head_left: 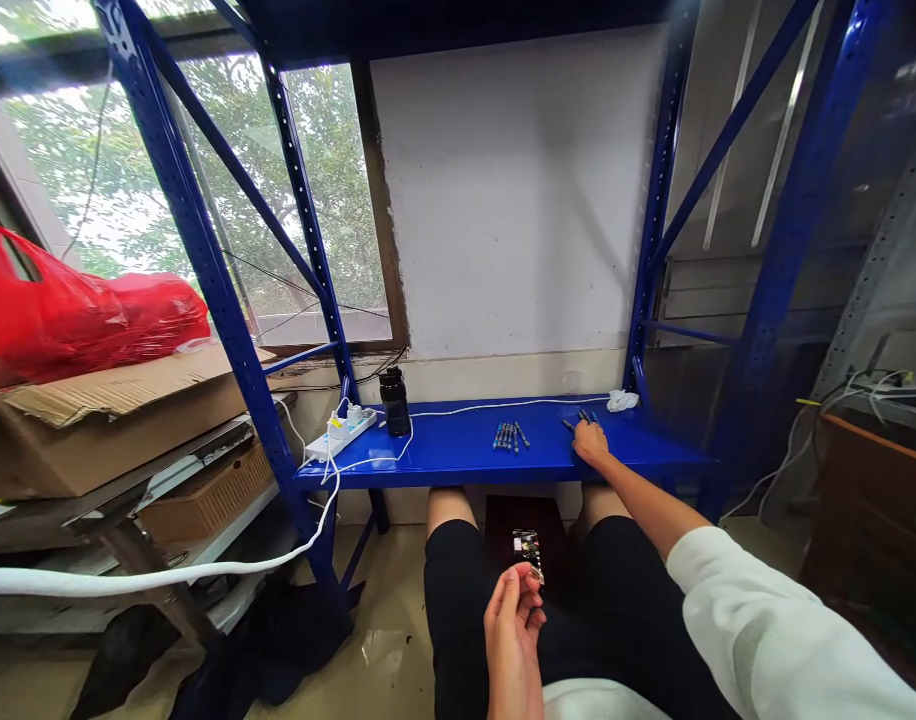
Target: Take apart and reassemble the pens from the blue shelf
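Note:
My left hand (513, 625) is raised above my lap, its thumb and fingers pinched at the lower end of a small black printed packet (527, 545). Over the right part of the blue shelf, my right hand (591, 442) has its fingers closed around several dark pens (584, 415), whose ends poke out past the fingertips. To the left of that hand, a group of dark pens (510, 436) with bluish ends lies roughly side by side on the blue shelf board (450, 450).
On the shelf's left stand a white power strip (342, 436) with plugs and a black bottle (394, 402). A crumpled white plastic bag (622, 400) lies at the back right. A white cable (240, 566) crosses at left, below a cardboard box (113, 420) and red bag (90, 310).

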Motion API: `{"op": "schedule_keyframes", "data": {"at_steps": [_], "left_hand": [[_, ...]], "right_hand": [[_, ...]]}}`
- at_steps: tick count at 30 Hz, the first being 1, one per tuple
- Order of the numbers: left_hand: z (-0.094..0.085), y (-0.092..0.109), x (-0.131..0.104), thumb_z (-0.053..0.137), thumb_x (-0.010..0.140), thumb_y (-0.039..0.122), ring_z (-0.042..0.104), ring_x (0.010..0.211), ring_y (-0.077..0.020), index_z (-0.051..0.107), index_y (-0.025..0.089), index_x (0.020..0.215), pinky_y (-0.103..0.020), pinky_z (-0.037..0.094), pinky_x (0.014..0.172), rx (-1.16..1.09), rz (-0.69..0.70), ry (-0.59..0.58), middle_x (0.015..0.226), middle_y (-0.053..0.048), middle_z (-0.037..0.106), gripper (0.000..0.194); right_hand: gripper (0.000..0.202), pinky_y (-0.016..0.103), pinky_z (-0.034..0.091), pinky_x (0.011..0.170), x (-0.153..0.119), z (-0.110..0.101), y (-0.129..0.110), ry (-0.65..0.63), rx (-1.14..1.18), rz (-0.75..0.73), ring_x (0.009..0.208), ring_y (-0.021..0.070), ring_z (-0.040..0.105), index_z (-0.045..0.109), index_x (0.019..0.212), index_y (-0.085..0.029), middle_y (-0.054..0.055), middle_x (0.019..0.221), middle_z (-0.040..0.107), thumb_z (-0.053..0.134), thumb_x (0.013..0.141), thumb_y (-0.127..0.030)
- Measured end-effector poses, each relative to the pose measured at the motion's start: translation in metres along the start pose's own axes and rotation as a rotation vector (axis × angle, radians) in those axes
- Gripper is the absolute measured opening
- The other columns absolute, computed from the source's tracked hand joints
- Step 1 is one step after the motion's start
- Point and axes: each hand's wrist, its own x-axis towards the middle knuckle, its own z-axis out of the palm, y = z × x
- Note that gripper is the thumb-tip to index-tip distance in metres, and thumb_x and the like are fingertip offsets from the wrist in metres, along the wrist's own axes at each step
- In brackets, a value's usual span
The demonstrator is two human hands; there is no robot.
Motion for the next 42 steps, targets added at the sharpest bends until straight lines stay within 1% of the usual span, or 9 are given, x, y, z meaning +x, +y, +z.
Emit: {"op": "schedule_keyframes", "data": {"at_steps": [5, 8, 13, 17, 24, 29, 33, 37, 42], "left_hand": [[0.002, 0.002, -0.003, 0.098, 0.062, 0.058, 0.065, 0.079, -0.0161, 0.083, 0.017, 0.096, -0.024, 0.049, 0.067, -0.006, -0.008, 0.012, 0.094, -0.01, 0.074, 0.055], [0.005, 0.004, -0.005, 0.097, 0.065, 0.058, 0.066, 0.082, -0.0172, 0.083, 0.017, 0.099, -0.025, 0.051, 0.07, -0.015, 0.015, 0.008, 0.095, -0.01, 0.075, 0.055], [0.007, 0.004, -0.005, 0.098, 0.062, 0.057, 0.067, 0.079, -0.0183, 0.083, 0.016, 0.097, -0.026, 0.05, 0.068, -0.027, 0.07, 0.016, 0.089, -0.009, 0.074, 0.057], [0.005, 0.005, 0.0, 0.099, 0.06, 0.055, 0.068, 0.076, -0.0186, 0.082, 0.017, 0.096, -0.026, 0.049, 0.065, -0.015, 0.059, 0.038, 0.087, -0.009, 0.074, 0.055], [-0.002, -0.001, 0.007, 0.098, 0.059, 0.056, 0.066, 0.072, -0.0175, 0.081, 0.017, 0.094, -0.025, 0.047, 0.063, 0.012, 0.048, 0.043, 0.085, -0.008, 0.074, 0.055], [-0.006, -0.006, 0.017, 0.098, 0.058, 0.062, 0.067, 0.076, -0.0177, 0.083, 0.017, 0.097, -0.025, 0.05, 0.066, 0.019, 0.061, 0.019, 0.089, -0.009, 0.075, 0.06], [0.001, 0.001, 0.05, 0.091, 0.07, 0.063, 0.072, 0.089, -0.0225, 0.083, 0.017, 0.105, -0.028, 0.053, 0.075, 0.171, 0.212, -0.052, 0.096, -0.012, 0.078, 0.058], [0.017, 0.004, 0.094, 0.098, 0.066, 0.045, 0.069, 0.123, -0.0306, 0.081, 0.017, 0.109, -0.037, 0.05, 0.106, 0.268, 0.316, -0.035, 0.121, -0.018, 0.078, 0.054], [0.028, -0.003, 0.115, 0.099, 0.063, 0.047, 0.072, 0.117, -0.0341, 0.083, 0.014, 0.098, -0.046, 0.048, 0.112, 0.309, 0.266, -0.201, 0.112, -0.019, 0.082, 0.051]], "right_hand": [[0.039, 0.049, 0.059, 0.1, -0.024, -0.01, -0.001, 0.005, 0.115, -0.117, 0.118, 0.0286, 0.068, 0.064, 0.137, -0.016, 0.014, 0.139, 0.065, 0.069, 0.105, -0.038], [0.035, 0.041, 0.052, 0.102, -0.068, -0.001, -0.008, -0.084, 0.21, -0.308, 0.117, 0.0283, 0.066, 0.066, 0.129, -0.015, 0.018, 0.128, 0.069, 0.041, 0.114, -0.034], [0.027, 0.033, 0.054, 0.09, -0.164, 0.045, -0.032, -0.444, 0.304, -0.59, 0.092, 0.0215, 0.07, 0.073, 0.1, -0.02, 0.007, 0.098, 0.076, 0.051, 0.111, -0.032], [0.025, 0.041, 0.062, 0.087, -0.206, 0.083, -0.044, -0.664, 0.312, -0.619, 0.098, 0.0218, 0.073, 0.07, 0.121, -0.016, 0.007, 0.117, 0.073, 0.069, 0.105, -0.036], [0.036, 0.049, 0.061, 0.098, -0.202, 0.106, -0.033, -0.652, 0.33, -0.457, 0.115, 0.0269, 0.07, 0.066, 0.134, -0.018, 0.011, 0.136, 0.067, 0.071, 0.104, -0.037], [0.033, 0.042, 0.054, 0.097, -0.204, 0.104, -0.035, -0.56, 0.442, -0.394, 0.111, 0.0297, 0.073, 0.073, 0.11, -0.021, 0.012, 0.108, 0.076, 0.049, 0.111, -0.044], [0.044, 0.035, 0.054, 0.085, -0.211, 0.096, -0.044, -0.513, 0.587, -0.427, 0.095, 0.0277, 0.076, 0.072, 0.11, -0.021, 0.01, 0.095, 0.078, 0.039, 0.111, -0.049], [0.053, 0.036, 0.055, 0.079, -0.213, 0.08, -0.049, -0.449, 0.718, -0.464, 0.085, 0.0274, 0.075, 0.073, 0.111, -0.02, 0.009, 0.089, 0.078, 0.032, 0.111, -0.054], [0.054, 0.038, 0.055, 0.085, -0.214, 0.058, -0.045, -0.376, 0.819, -0.509, 0.093, 0.0288, 0.074, 0.073, 0.119, -0.02, 0.011, 0.103, 0.08, 0.035, 0.111, -0.057]]}}
